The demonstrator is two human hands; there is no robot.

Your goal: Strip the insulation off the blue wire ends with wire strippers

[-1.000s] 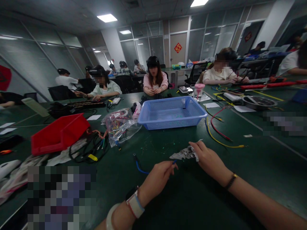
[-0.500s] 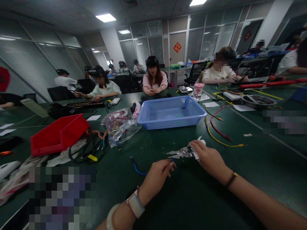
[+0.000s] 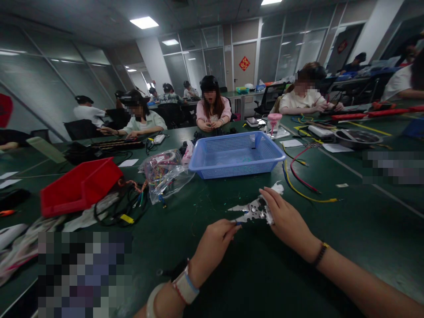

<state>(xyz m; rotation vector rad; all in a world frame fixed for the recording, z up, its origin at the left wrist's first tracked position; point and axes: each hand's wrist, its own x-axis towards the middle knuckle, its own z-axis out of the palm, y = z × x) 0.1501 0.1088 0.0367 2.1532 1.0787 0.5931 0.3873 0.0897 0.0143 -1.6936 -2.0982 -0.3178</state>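
My right hand (image 3: 287, 217) is closed around the white-wrapped handles of a pair of wire stripping pliers (image 3: 254, 209). The metal jaws point left and stand apart. My left hand (image 3: 215, 242) pinches a blue wire (image 3: 238, 223), whose short end shows at the fingertips, close to the lower jaw. Whether the wire touches the jaw I cannot tell. Most of the wire is hidden behind my left hand and wrist; a dark end (image 3: 160, 272) shows faintly by the wristband.
Ahead stands a blue mesh basket (image 3: 236, 170) with small scraps inside. Left of it are a clear bag of wires (image 3: 165, 176), a red bin (image 3: 79, 187) and tangled black cables. Loose coloured wires (image 3: 300, 198) lie to the right. Several people sit across the table.
The pliers' jaws have parted. My left hand has moved slightly left and down, and the wire's dark far end has swung down toward my wrist.
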